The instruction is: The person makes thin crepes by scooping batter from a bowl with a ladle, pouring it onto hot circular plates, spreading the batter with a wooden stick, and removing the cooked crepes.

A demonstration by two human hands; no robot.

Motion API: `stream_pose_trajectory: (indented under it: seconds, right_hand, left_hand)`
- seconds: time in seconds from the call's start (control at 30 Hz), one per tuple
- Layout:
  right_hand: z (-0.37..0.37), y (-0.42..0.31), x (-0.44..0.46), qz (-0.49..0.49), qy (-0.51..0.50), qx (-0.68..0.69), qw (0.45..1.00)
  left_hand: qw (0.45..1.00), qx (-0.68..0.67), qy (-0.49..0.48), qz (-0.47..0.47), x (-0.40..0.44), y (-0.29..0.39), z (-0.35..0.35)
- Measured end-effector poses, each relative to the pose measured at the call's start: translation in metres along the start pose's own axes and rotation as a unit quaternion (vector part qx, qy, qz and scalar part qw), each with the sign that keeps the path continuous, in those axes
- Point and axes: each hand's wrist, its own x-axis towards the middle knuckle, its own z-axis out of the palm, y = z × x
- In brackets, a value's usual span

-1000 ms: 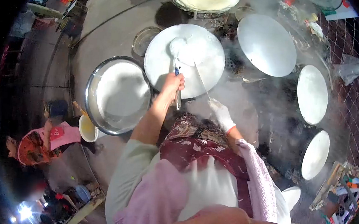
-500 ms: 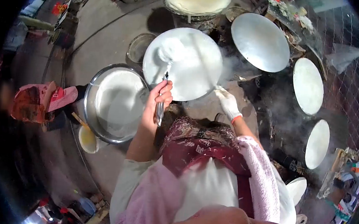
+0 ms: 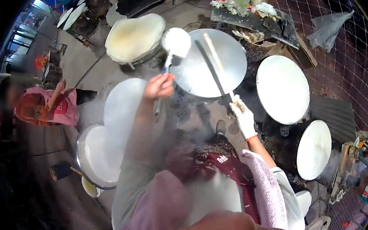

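Note:
My left hand [image 3: 159, 86] is closed round the handle of a ladle [image 3: 177, 42], whose bowl is full of white batter. The ladle hangs at the left edge of a bare grey round griddle [image 3: 223, 70]. In my right hand [image 3: 243, 116], which wears a white glove, is a pale wooden stick [image 3: 215, 52] that slants over the same griddle and casts a dark shadow on it. Steam partly veils a white-coated round griddle [image 3: 123, 103] on the left. Below it stands a metal basin [image 3: 78, 156] of white batter.
Flat pancakes [image 3: 133, 40] lie stacked at upper left. On the right are more white-coated griddles [image 3: 282, 89]. A cluttered board [image 3: 253, 22] and wire fence [image 3: 329, 57] border the far side. Another person in a pink top [image 3: 64, 106] is at left.
My view and body have turned right, so the basin and griddles sit further left. The ladle has moved from the white-coated griddle to the bare grey one, and the stick now lies across that one.

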Motion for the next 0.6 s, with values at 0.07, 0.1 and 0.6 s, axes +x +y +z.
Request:
stream_pose_trajectory:
  seconds: [0.07,0.1,0.6]
  right_hand:
    - [-0.021,-0.019,0.027,-0.026,0.038,-0.054,0.997]
    - [-0.030,-0.006,0.049,-0.100,0.066,-0.096,0.988]
    - [-0.013,-0.034,0.111,0.050,0.018,-0.324,0.945]
  left_hand:
    - [1.000,0.013,-0.018,-0.011,0.077,-0.025,-0.013]
    - [0.998,0.026,0.052,-0.002,0.110,-0.037,-0.002]
    - [0.573,0.622,0.442,0.298,0.146,-0.086,-0.008]
